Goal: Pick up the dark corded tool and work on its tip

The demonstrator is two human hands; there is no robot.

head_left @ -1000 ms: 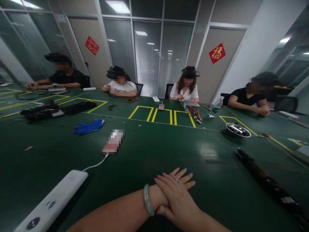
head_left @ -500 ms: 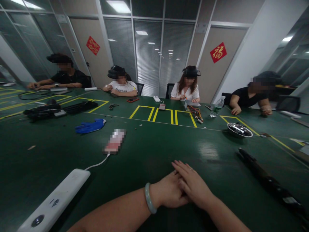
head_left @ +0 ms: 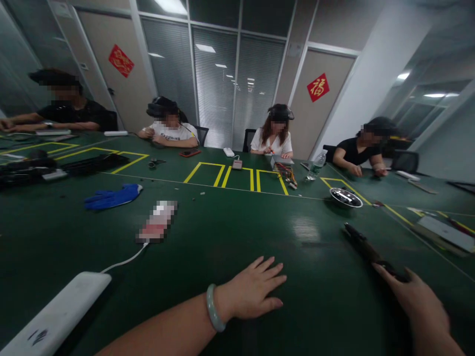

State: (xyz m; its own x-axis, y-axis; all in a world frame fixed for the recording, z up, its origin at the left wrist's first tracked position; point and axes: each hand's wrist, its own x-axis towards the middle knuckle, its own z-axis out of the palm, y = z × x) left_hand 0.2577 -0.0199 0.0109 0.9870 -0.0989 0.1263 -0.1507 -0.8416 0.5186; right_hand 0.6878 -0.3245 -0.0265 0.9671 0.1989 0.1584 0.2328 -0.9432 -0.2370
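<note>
My left hand lies palm down on the dark green table, its fingers spread and nothing in it. A pale green bangle circles that wrist. At the right, my right hand is closed around a long black stick-like tool. The tool's narrow tip points away from me toward the middle of the table. Its near end is hidden by my hand, and its exact kind is unclear.
A white power bank is cabled to a blurred phone on the left. Beyond lie a blue glove, a metal bowl and a water bottle. Several people wearing headsets sit across the table.
My hands were resting one on the other; now they are apart. My right hand has moved right and taken hold of the black tool. The view has turned slightly right.
</note>
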